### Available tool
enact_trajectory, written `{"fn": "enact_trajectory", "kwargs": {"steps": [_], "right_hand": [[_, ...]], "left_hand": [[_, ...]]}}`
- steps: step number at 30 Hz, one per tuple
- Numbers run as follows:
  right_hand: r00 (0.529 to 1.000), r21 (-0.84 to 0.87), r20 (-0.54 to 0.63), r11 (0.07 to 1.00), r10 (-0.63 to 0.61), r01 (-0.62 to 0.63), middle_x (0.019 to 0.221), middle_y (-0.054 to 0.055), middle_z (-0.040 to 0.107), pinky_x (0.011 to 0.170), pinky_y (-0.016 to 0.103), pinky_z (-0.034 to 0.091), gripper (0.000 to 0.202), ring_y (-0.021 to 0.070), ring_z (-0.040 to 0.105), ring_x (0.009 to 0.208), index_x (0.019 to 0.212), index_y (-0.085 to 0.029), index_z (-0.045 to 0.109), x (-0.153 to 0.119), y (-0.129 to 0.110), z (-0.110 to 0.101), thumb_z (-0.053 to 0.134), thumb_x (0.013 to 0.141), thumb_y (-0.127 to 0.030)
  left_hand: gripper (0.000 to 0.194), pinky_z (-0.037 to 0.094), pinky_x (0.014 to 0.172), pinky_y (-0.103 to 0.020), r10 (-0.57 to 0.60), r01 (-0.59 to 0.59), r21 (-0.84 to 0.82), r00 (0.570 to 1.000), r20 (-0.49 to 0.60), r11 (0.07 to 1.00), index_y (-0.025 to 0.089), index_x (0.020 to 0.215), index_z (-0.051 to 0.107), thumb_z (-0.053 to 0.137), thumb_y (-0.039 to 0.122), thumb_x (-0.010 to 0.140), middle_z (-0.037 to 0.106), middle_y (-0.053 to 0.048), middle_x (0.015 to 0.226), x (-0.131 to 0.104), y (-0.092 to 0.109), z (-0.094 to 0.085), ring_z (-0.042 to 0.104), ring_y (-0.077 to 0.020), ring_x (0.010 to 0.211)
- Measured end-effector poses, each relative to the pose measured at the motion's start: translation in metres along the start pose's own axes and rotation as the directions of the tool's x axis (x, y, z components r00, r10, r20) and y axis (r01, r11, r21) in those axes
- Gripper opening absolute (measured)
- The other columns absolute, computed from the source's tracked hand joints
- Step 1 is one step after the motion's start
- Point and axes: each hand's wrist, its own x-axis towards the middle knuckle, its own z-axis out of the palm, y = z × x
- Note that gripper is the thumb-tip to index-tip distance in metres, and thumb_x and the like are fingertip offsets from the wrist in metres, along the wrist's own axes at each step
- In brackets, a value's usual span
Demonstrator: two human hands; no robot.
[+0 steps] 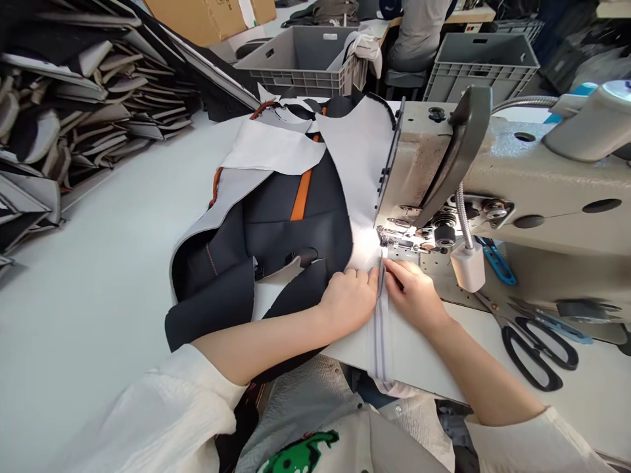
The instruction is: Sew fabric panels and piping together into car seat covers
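Observation:
A seat-cover-like sewn piece [315, 197], black on one face and light grey on the other with an orange strip [302, 195], lies left of the sewing machine [493, 157]. Its right edge runs under the lit needle area [387, 240]. My left hand [350, 299] presses on this edge with fingers curled. Just below the needle area, my right hand [414, 295] pinches a long white tape with grey lines [378, 341]. The tape passes between both hands and hangs over the table's front edge. My right fingertips partly hide it.
Black-handled scissors [535, 355] and blue thread snips [497, 263] lie on the right. A small lamp [467, 266] hangs above my right wrist. Stacked cut pieces [98, 98] fill the left back. Grey crates [305, 59] and a seated person [421, 33] are behind.

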Motion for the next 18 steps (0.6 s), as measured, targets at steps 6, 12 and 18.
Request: {"fn": "enact_trajectory", "kwargs": {"steps": [6,12,18], "right_hand": [[0.991,0.012,0.005,0.991,0.131,-0.131,0.077,0.004,0.066,0.064,0.029,0.047,0.022,0.0185,0.062,0.072,0.098,-0.02,0.06,0.004,-0.006,-0.002,0.043,0.088,-0.029],[0.949,-0.3,0.021,0.908,0.313,-0.293,0.055,-0.001,0.055,0.047,0.026,0.023,0.032,0.0147,0.053,0.055,0.074,-0.02,0.053,0.003,-0.017,-0.005,0.05,0.085,-0.05],[0.949,-0.248,0.111,0.933,0.296,-0.262,0.058,0.0,0.053,0.049,0.026,0.022,0.041,0.0135,0.047,0.058,0.053,-0.019,0.037,0.005,-0.015,-0.007,0.047,0.087,-0.04]], "left_hand": [[0.05,0.043,0.064,-0.034,-0.02,0.02,-0.011,1.0,0.01,1.0,0.01,0.136,0.04,0.042,0.024,0.089,0.059,-0.016,0.098,0.015,-0.006,0.0,0.058,-0.027,0.087],[0.061,0.041,0.076,-0.037,0.187,-0.185,-0.066,0.982,0.029,0.981,0.006,0.122,0.049,0.056,0.044,0.075,0.053,-0.015,0.109,0.007,-0.023,-0.012,0.049,-0.0275,0.098],[0.07,0.032,0.092,-0.037,0.305,-0.304,-0.027,0.952,0.038,0.952,0.009,0.138,0.03,0.054,0.025,0.074,0.036,-0.015,0.139,-0.016,-0.034,-0.013,0.036,-0.0268,0.121]]}}
